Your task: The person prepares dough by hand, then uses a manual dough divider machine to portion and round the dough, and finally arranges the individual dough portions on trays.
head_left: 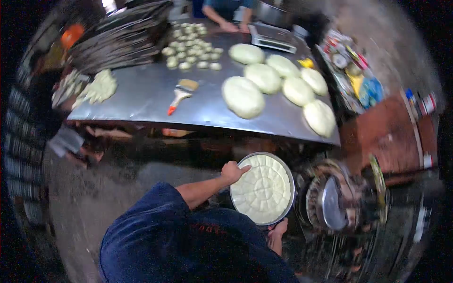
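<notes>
Head camera, seen from my remote seat: nearest to me the right hand (277, 232) curls its fingers over the near rim of a round metal pan (291, 188), gripping it from below the picture's centre. The pan sits low, in front of the table's near edge, and carries a flat disc of scored dough (262, 188) pressed into many small segments. The left hand (232, 172) clamps the pan's far left rim, fingers closed, thumb lying at the dough's edge. Just right of the pan I make out a metal machine (335, 203), blurred. Beyond it all runs a steel table (141, 94). On its right half lie six large dough rounds (243, 96), close together, some touching. A brush (180, 93) with an orange handle tip lies left of them, apart. At the left edge rests a pale dough heap (99, 87). Farther back many small dough pieces (191, 47) sit in rows, beside a stack of dark trays (122, 40). A scale (272, 37) stands at the far edge, and another person's hand (230, 27) rests near it
</notes>
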The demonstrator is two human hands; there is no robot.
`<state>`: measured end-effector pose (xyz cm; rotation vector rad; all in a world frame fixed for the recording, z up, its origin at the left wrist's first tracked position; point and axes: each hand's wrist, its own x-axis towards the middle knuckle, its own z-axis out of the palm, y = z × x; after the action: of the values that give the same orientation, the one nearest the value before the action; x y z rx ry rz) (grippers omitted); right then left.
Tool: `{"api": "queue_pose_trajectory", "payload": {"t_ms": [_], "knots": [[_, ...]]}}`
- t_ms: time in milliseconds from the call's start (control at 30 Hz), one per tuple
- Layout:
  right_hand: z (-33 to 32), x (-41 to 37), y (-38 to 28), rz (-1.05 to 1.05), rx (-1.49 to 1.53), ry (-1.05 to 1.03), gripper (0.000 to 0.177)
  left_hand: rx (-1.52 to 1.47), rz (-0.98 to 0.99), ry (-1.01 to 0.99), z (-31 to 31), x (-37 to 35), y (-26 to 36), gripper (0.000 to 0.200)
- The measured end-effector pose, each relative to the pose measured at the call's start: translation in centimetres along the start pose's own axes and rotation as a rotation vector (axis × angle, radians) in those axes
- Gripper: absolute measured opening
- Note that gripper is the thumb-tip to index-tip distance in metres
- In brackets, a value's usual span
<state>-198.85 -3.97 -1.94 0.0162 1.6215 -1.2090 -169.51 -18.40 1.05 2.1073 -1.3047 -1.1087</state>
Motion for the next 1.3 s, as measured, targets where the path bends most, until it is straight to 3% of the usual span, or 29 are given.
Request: {"api": "queue_pose_trajectory", "payload": {"t_ms": [133,200,233,367,433,600,667,767,800,867,900,933,1000,1033,1133,1300], "knots": [[13.7,-4.5,-3.5,-0.045,-0.142,-0.213,0.032,-0.211,-0.131,0.232,-9.2,2.3,-7.5,0.070],[19.6,-9.1,-5.5,-0.049,-0.150,-0.099,0.026,-0.491,-0.150,0.200,-13.4,1.9,-10.2,0.070],[21.9,-12.3,-5.8,-0.112,-0.153,-0.241,0.022,-0.518,-0.165,0.229,-15.3,1.9,-11.3,0.070],[31.6,-19.6,-8.3,-0.180,-0.266,-0.461,0.024,-0.912,-0.181,0.340,-23.5,0.4,-12.6,0.054],[35.7,-20.8,-9.3,-0.213,-0.248,-0.625,0.029,-1.191,-0.072,0.394,-27.4,0.7,-11.8,0.046],[46.3,-25.3,-9.4,-0.472,-0.295,-0.734,0.021,-1.360,0.005,0.613,-33.4,2.7,-12.5,0.051],[50.1,-26.8,-9.5,-0.501,-0.312,-0.880,0.015,-1.391,0.037,0.682,-36.1,3.8,-12.3,0.053],[56.3,-29.0,-8.8,-0.549,-0.329,-1.065,0.015,-1.423,0.012,0.684,-39.0,6.8,-13.7,0.060],[58.3,-29.9,-8.4,-0.568,-0.358,-1.146,0.016,-1.449,0.006,0.590,-40.6,8.0,-14.3,0.070],[61.7,-31.9,-6.1,-0.936,-0.493,-1.312,0.020,-1.113,-0.305,0.715,-44.1,8.6,-12.7,0.078],[63.8,-30.6,-3.7,-1.142,-0.540,-1.377,0.023,-1.176,-0.191,0.693,-46.4,8.0,-10.8,0.075],[65.2,-30.7,-2.0,-1.309,-0.640,-1.422,0.026,-1.178,-0.202,0.701,-47.4,8.6,-11.1,0.075],[67.1,-31.4,1.4,-1.485,-0.730,-1.494,0.034,-1.556,0.211,0.584,-49.3,9.3,-12.4,0.056],[67.8,-31.7,2.7,-1.593,-0.698,-1.526,0.038,-1.670,0.224,0.578,-50.0,9.6,-13.3,0.043],[70.4,-30.9,6.0,-1.842,-0.538,-1.649,0.038,-1.774,0.289,0.610,-50.4,10.2,-16.5,0.044],[71.7,-28.9,11.3,-1.970,-0.692,-1.747,0.031,-2.045,0.414,0.496,-51.8,12.6,-20.2,0.053]]}}
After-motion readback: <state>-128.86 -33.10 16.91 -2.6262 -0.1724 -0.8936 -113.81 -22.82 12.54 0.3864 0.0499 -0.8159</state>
